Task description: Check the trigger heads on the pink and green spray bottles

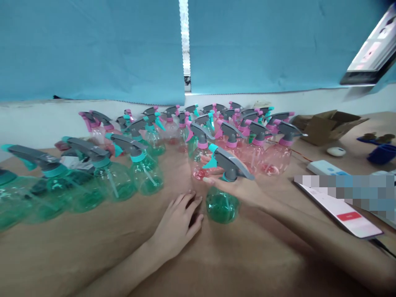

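My right hand (244, 190) grips a clear green spray bottle (223, 206) around the neck, under its grey and turquoise trigger head. The bottle is upright and just over the tabletop or on it; I cannot tell which. To its left, my left hand (176, 222) rests on the brown table, fingers loosely spread and slightly bent, holding nothing. Behind the held bottle, pink spray bottles (275, 159) with pink and grey heads stand close together. On the left is a row of green spray bottles (114, 181) with turquoise collars.
More spray bottles (169, 128) in both colours stand at the back by the white wall. On the right lie a phone (340, 210) with a cable, a white mouse (336, 152), an open cardboard box (324, 128) and a dark blue container (382, 154). Blue curtains (93, 49) hang behind.
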Available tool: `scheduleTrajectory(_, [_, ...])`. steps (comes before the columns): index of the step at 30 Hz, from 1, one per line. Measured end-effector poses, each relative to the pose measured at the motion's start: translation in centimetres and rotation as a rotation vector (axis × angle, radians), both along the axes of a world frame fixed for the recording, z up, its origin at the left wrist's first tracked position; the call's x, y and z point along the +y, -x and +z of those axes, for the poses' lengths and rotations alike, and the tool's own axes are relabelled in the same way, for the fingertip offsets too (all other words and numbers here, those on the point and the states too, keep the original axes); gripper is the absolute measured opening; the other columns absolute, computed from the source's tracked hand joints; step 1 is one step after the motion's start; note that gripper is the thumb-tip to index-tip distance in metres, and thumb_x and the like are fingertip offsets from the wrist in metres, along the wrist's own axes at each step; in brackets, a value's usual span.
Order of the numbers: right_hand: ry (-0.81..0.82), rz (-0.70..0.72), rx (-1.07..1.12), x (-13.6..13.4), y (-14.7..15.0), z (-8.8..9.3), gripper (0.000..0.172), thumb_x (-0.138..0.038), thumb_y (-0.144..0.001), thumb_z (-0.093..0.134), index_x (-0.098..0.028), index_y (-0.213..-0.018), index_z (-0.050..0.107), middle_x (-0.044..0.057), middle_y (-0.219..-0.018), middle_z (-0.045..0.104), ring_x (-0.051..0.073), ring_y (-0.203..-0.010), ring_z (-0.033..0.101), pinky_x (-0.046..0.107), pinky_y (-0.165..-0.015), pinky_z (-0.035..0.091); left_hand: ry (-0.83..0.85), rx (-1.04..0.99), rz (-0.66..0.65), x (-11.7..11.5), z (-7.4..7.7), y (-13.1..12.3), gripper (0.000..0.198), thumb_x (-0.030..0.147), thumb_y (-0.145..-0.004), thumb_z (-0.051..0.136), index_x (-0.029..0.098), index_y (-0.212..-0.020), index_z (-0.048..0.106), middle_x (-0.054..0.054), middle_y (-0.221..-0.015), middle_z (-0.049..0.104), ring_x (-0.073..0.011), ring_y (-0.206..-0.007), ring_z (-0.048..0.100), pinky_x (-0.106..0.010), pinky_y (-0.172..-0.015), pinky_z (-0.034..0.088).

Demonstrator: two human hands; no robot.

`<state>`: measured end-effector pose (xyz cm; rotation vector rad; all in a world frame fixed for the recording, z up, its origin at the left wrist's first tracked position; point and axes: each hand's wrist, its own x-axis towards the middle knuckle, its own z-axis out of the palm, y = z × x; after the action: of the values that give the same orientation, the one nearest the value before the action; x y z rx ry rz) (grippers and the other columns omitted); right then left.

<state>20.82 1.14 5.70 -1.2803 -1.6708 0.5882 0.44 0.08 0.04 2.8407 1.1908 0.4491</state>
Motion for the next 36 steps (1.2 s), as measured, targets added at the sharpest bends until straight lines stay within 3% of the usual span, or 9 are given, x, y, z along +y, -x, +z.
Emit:
scheduleTrajectory(3, [0.05,0.019,0.042,-0.4,0.0,0.3,0.035,-0.056,-0.069,0.067,-0.026,-0.086,0.065,0.002,-0.088,0.07,0.023,-0.087,0.064,0.04,-0.078,0.054,0.005,0.003,0.004,-0.1,0.2,-0.1,0.037,0.026,-0.092,0.047,0.015,-0.127,0.051,-0.014,-0.127,0.053,-0.0294,-0.118,0.046,-0.048,-0.095,0.04])
scheduleTrajectory(7, [0.058,0.027,-0.022,-1.3,-0.3,0.3,0.034,-0.056,-0.068,0.067,-0.023,-0.073,0.061,0.002,-0.077,0.068,0.023,-0.079,0.065,0.042,-0.073,0.053,0.003,0.009,0.0,-0.2,0.4,-0.1,0.037,0.026,-0.092,0.047,0.015,-0.127,0.05,-0.013,-0.126,0.054,-0.029,-0.117,0.048,-0.047,-0.094,0.041])
scheduleTrajectory(10, [0.039,0.027,-0.049,-2.4,-1.1,0.4,0.036,-0.05,-0.067,0.072,-0.024,-0.09,0.06,0.003,-0.089,0.069,0.025,-0.087,0.065,0.043,-0.076,0.052,-0.005,0.01,0.005,-0.3,0.4,0.1,0.036,0.026,-0.093,0.047,0.013,-0.126,0.051,-0.014,-0.127,0.054,-0.0293,-0.117,0.047,-0.047,-0.095,0.04])
scheduleTrajectory(13, [0.011,-0.003,-0.092,-3.8,-2.1,0.7,0.063,-0.045,-0.062,0.077,-0.025,-0.114,0.049,0.007,-0.11,0.064,0.026,-0.096,0.063,0.044,-0.081,0.051,-0.012,0.007,0.011,-0.7,0.3,0.7,0.036,0.026,-0.093,0.047,0.013,-0.126,0.052,-0.014,-0.127,0.054,-0.0293,-0.119,0.047,-0.047,-0.096,0.04])
scheduleTrajectory(19, [0.02,-0.048,-0.338,-5.2,-2.7,1.1,0.05,-0.046,-0.072,0.068,-0.021,-0.111,0.052,0.009,-0.099,0.066,0.026,-0.087,0.064,0.042,-0.072,0.052,-0.021,-0.007,0.009,-1.5,0.2,3.5,0.035,0.023,-0.092,0.048,0.013,-0.125,0.052,-0.013,-0.128,0.053,-0.0278,-0.122,0.045,-0.045,-0.098,0.039])
scheduleTrajectory(28, [-0.04,-0.053,-0.397,-2.4,1.7,0.4,0.054,-0.052,-0.075,0.064,-0.021,-0.118,0.052,0.009,-0.107,0.064,0.025,-0.096,0.061,0.04,-0.077,0.048,-0.005,-0.001,0.064,-2.0,0.5,7.4,0.036,0.026,-0.094,0.046,0.014,-0.127,0.051,-0.012,-0.129,0.053,-0.027,-0.121,0.046,-0.045,-0.097,0.04])
scheduleTrajectory(36, [-0.12,-0.071,-0.51,2.0,6.5,0.5,0.059,-0.058,-0.079,0.056,-0.015,-0.118,0.052,0.011,-0.102,0.067,0.027,-0.087,0.064,0.039,-0.071,0.047,-0.04,-0.021,0.073,-2.2,0.2,7.7,0.033,0.023,-0.091,0.046,0.014,-0.122,0.054,-0.012,-0.126,0.055,-0.0285,-0.118,0.048,-0.046,-0.094,0.041])
